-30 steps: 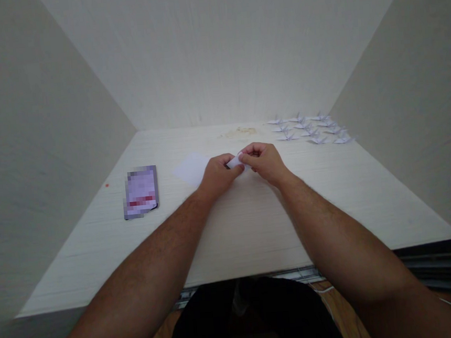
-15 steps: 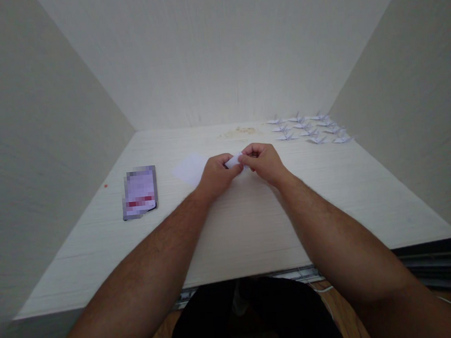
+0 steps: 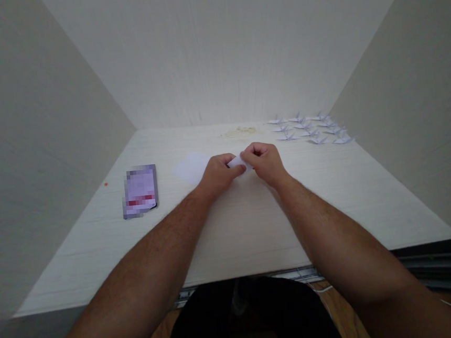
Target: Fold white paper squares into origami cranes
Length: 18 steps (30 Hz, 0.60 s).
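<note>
A small folded piece of white paper (image 3: pixel 237 161) is held between my two hands over the middle of the table. My left hand (image 3: pixel 221 172) grips its left side, with the thumb lying along the near edge. Closed in a pinch, my right hand (image 3: pixel 262 160) has its fingertips on the upper right part of the paper. The fingers partly cover the paper, so the folds cannot be made out. Just left of my left hand lies a flat sheet of white paper (image 3: pixel 189 168).
Several white paper cranes (image 3: pixel 304 129) stand in rows at the back right of the white table (image 3: pixel 246 230). On the left lies a phone-like device (image 3: pixel 140 192) with a blurred screen, near a small orange dot (image 3: pixel 106 184). Walls enclose the back and both sides.
My right thumb and fingers have shifted slightly on the folded paper, and more of its surface shows. My left hand keeps its hold almost unmoved.
</note>
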### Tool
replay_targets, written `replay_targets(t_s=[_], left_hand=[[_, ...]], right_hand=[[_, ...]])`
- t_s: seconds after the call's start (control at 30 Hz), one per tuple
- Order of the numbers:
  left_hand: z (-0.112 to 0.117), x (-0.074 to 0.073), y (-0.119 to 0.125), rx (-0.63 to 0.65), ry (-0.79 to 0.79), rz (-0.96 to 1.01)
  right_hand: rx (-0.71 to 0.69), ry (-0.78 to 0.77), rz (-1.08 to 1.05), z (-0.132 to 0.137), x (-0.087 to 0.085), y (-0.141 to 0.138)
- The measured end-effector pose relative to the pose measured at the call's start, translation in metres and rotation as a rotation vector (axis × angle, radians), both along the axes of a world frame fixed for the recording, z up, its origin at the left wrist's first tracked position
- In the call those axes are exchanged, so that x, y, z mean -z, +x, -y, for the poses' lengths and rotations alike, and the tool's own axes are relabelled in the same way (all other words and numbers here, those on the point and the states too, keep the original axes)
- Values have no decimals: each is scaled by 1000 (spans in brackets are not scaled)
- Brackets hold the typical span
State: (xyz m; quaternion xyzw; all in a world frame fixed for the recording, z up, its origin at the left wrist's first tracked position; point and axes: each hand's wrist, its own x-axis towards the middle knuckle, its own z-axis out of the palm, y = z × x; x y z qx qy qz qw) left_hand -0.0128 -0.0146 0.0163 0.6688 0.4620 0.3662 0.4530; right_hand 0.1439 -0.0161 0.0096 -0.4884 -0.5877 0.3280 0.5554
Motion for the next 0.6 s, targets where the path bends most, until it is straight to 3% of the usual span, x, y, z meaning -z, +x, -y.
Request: replay_targets(t_s=[0.1, 0.27, 0.6], left_hand=[[-1, 2, -1, -4, -10, 13], [-5, 3, -4, -59, 32, 5], [-2, 1, -2, -52, 66, 3]], right_hand=[[36, -6, 3, 1, -2, 0], [-86, -135, -146, 0, -3, 1], [-58, -154, -149, -2, 0, -1]])
